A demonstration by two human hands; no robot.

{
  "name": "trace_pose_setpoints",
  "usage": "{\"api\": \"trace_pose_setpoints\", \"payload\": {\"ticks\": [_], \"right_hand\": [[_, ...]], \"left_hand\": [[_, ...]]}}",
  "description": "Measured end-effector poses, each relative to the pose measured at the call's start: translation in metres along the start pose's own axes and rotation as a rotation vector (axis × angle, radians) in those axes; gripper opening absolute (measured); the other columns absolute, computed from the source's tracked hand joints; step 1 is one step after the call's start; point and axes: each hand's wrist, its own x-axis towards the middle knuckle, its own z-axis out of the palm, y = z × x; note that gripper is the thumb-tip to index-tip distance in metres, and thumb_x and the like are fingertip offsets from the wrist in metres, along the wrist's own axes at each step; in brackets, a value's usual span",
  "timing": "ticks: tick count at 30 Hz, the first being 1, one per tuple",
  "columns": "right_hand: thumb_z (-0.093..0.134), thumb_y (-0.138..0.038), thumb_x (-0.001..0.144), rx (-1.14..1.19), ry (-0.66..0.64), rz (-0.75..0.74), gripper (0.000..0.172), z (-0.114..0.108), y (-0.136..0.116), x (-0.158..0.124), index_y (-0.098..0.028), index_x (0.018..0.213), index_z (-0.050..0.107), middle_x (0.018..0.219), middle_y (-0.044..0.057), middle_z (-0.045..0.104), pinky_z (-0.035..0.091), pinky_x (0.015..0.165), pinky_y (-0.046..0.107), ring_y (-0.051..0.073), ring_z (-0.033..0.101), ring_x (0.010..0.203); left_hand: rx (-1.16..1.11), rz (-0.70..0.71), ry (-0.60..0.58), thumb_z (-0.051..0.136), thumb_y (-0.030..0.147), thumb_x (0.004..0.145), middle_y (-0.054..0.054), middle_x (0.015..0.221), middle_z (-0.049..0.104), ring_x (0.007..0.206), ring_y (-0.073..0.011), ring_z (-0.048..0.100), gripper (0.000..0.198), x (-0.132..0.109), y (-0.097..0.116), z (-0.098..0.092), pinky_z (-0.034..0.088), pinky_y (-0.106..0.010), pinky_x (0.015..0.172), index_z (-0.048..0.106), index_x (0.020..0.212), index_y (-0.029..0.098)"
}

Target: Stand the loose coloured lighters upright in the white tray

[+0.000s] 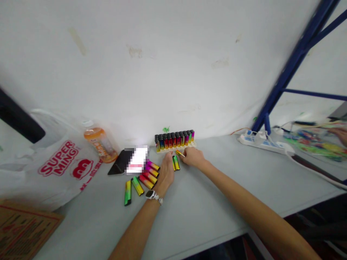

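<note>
My left hand [166,171] is edge-on in front of the rack, its fingers stretched forward with nothing visible gripped in them. Beside its palm lie green-and-yellow lighters [176,163]. My right hand [193,157] is closed, with a narrow yellow lighter [180,153] sticking out of its fingertips towards the left. Just behind both hands, a pale rack [162,149] holds rows of upright, multicoloured lighters [174,140] with black tops. Several loose red, purple and yellow lighters [148,178] lie left of my left hand, along with a green-and-yellow lighter [128,193] farther left.
A dark phone [121,161] and a blurred-out bright patch lie left of the rack. Farther left stand an orange drink bottle [101,143], a white plastic bag [67,166] and a cardboard box [27,229]. At right are a power strip [264,142], cables and a blue metal frame [284,68].
</note>
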Motion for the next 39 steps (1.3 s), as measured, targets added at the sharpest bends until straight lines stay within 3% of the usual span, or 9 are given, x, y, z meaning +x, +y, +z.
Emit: {"api": "trace_pose_setpoints", "payload": {"ticks": [5,9,12,15,18,24,29,34,39], "right_hand": [[0.062,-0.037,0.081,0.271,0.244,-0.06,0.018,0.004,0.018,-0.006,-0.02,0.084,0.069,0.078,0.007,0.071,0.045,0.066,0.027,0.019,0.064,0.072],[0.062,-0.048,0.08,0.73,0.419,-0.133,0.03,0.015,0.02,-0.007,-0.018,0.074,0.062,0.078,0.005,0.064,0.047,0.065,0.026,0.017,0.06,0.073],[0.055,-0.055,0.084,0.969,0.494,-0.135,0.037,0.021,0.016,-0.01,-0.019,0.08,0.058,0.088,0.006,0.063,0.049,0.066,0.025,0.017,0.06,0.08],[0.047,-0.057,0.089,1.209,0.403,-0.143,0.035,0.023,0.011,-0.019,-0.022,0.093,0.051,0.074,0.0,0.06,0.049,0.06,0.025,0.013,0.058,0.063],[0.05,-0.061,0.085,1.334,0.275,-0.067,0.039,0.024,0.007,-0.027,-0.024,0.098,0.047,0.055,-0.008,0.045,0.037,0.042,0.021,0.01,0.041,0.041],[0.038,-0.072,0.083,1.429,0.045,0.085,0.059,0.027,0.006,-0.029,-0.019,0.06,0.053,0.039,-0.007,0.028,0.018,0.036,0.023,0.008,0.025,0.035],[0.042,-0.055,0.083,1.406,0.122,0.198,0.053,0.03,0.007,-0.024,-0.02,0.043,0.045,0.035,-0.005,0.028,0.018,0.035,0.024,0.008,0.026,0.032],[0.041,-0.043,0.081,1.396,0.154,0.196,0.044,0.033,0.005,-0.024,-0.02,0.044,0.048,0.035,-0.006,0.029,0.019,0.034,0.024,0.008,0.027,0.031],[0.042,-0.043,0.081,1.421,0.137,0.216,0.043,0.032,0.003,-0.026,-0.02,0.045,0.048,0.035,-0.007,0.026,0.016,0.034,0.024,0.008,0.024,0.031]], "left_hand": [[0.017,0.019,-0.03,0.015,0.053,0.099,-0.012,0.132,0.06,0.128,-0.0184,0.052,0.058,-0.002,0.01,-0.002,0.037,-0.037,0.113,0.054,0.126,0.019],[0.009,-0.017,-0.05,0.016,0.051,0.099,-0.012,0.135,0.057,0.13,-0.0192,0.049,0.057,-0.003,0.014,-0.003,0.033,-0.038,0.115,0.053,0.127,0.018],[0.012,-0.022,-0.063,0.015,0.051,0.099,-0.013,0.133,0.058,0.129,-0.0198,0.05,0.058,-0.004,0.014,-0.004,0.033,-0.039,0.114,0.054,0.125,0.017],[0.029,-0.002,-0.062,0.014,0.051,0.099,-0.013,0.126,0.062,0.126,-0.0199,0.052,0.058,-0.004,0.013,-0.004,0.036,-0.039,0.112,0.057,0.12,0.018],[0.035,-0.005,-0.058,0.014,0.052,0.099,-0.012,0.123,0.064,0.124,-0.0199,0.053,0.059,-0.004,0.013,-0.003,0.036,-0.039,0.111,0.058,0.118,0.018],[0.031,-0.034,-0.081,0.013,0.054,0.098,-0.011,0.119,0.065,0.12,-0.0211,0.056,0.06,-0.005,0.016,-0.004,0.037,-0.041,0.109,0.058,0.116,0.018],[0.076,-0.011,-0.104,0.012,0.048,0.099,-0.012,0.12,0.063,0.121,-0.021,0.054,0.057,-0.004,0.015,-0.003,0.036,-0.04,0.11,0.056,0.118,0.016],[0.083,-0.006,-0.088,0.012,0.049,0.099,-0.012,0.116,0.064,0.119,-0.0211,0.055,0.057,-0.004,0.012,-0.003,0.037,-0.04,0.108,0.057,0.115,0.017],[0.099,0.004,-0.086,0.012,0.047,0.099,-0.012,0.115,0.065,0.119,-0.0211,0.056,0.057,-0.004,0.013,-0.004,0.039,-0.04,0.107,0.058,0.116,0.017]]}}
